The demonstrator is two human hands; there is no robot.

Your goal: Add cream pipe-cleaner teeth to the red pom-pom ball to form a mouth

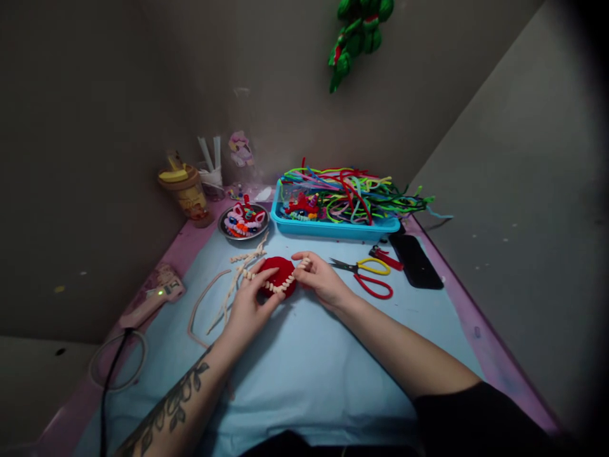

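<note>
- Your worktop: blue sheet, grey wall behind
- Tray of fuzzy stems; bowl of ornaments
- Your left grip — half-closed — holds a red disc over the sheet; right grip pinches the cream twist

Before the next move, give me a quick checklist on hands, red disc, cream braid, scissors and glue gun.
1. Left hand on red disc: ok, fingers and thumb at it.
2. Right hand on cream braid: ok, pinching near one end.
3. Braid fixed to disc: cannot tell; it crosses the disc in a curve.
4. Scissors apart from both hands: ok, lying beyond the right hand.
5. Glue gun light: ok, lit.
6. Glue gun hot: cannot tell.
</note>
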